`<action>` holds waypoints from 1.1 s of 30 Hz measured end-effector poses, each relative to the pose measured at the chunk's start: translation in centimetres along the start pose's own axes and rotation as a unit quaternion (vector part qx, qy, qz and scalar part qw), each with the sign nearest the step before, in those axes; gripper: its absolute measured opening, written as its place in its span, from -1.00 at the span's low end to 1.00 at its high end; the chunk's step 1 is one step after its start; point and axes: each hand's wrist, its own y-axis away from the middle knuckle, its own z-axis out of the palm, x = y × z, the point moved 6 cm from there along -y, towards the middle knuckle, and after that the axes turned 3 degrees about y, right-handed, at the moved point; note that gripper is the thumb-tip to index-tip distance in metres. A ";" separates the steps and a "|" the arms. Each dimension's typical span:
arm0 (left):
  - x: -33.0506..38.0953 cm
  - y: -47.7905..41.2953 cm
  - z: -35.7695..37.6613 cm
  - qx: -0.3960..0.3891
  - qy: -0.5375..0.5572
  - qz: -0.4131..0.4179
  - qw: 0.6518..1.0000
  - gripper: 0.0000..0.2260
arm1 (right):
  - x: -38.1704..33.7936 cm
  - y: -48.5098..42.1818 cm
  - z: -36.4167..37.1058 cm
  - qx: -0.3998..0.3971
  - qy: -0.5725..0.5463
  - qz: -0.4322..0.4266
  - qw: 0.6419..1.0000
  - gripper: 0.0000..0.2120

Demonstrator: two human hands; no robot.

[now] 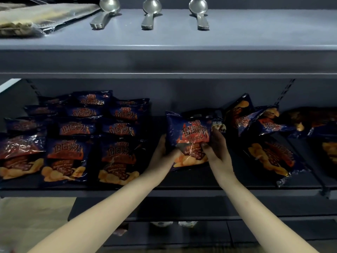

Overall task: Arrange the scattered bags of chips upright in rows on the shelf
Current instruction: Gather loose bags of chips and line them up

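- Bag (188,133) held upright over the shelf (164,192) middle, long axis vertical.
- Left hand (162,152) grips its left edge; right hand (217,148) pinches its right edge.
- Rows (73,141) stand just left; loose bags (269,156) lie right.
- Left hand is nearer the rows, likely the next slot.

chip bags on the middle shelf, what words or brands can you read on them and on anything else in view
"上好佳": top of the upright bags in the left rows.
"田园薯片": big orange characters on the held bag and on those upright bags.
Small Latin print on the held bag: too blurred to read.
Tipped bags at right: print blurred.
Spoons above: no text.
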 end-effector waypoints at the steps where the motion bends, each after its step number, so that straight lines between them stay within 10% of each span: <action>1: -0.1 0.0 0.1 -0.001 0.001 0.000 1.000 -0.66 | 0.6 -0.2 -0.2 -0.021 -0.025 0.031 0.999 -0.46; 17: 1.8 1.4 -1.2 0.003 -0.355 0.178 0.918 -0.35 | 3.9 -2.1 0.2 0.013 -0.024 0.065 0.997 -0.64; 33: -0.8 5.2 -10.2 0.082 -0.549 0.136 0.821 -0.33 | 4.9 -4.4 7.7 -0.026 -0.011 0.043 0.999 -0.51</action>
